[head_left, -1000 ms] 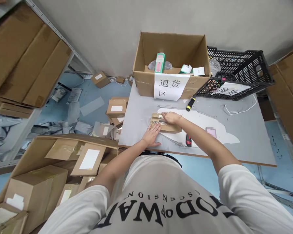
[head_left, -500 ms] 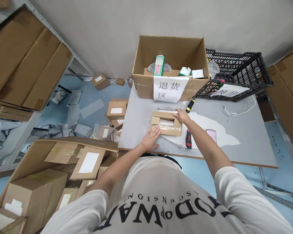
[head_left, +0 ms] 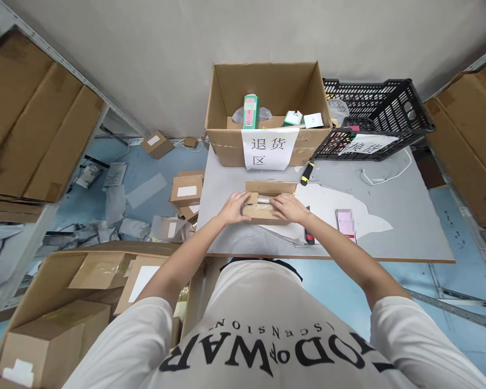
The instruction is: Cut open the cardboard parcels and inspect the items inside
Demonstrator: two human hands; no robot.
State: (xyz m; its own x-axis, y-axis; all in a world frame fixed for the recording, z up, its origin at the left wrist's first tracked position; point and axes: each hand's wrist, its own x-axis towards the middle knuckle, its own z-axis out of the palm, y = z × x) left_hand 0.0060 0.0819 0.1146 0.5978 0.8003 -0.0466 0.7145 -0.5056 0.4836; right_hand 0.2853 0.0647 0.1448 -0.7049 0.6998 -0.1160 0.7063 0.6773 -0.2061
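Stands at the grey counter over a small carton, set near the front edge and partly over a white sheet. Grips the carton's left end with the left hand, between thumb and fingers. Rests the right hand across the right end, with fingers bent over the opening; cannot tell whether closed on anything. Shows a raised flap at the back of the carton, clear tape along the near side and something pale inside, too covered to identify. Has a red-and-black tool just to the right, partly behind the right forearm, a phone with a pink screen farther right, and a yellow-and-black tool farther back. Faces a large open box and a black crate side by side at the rear, with a white paper sign on each.
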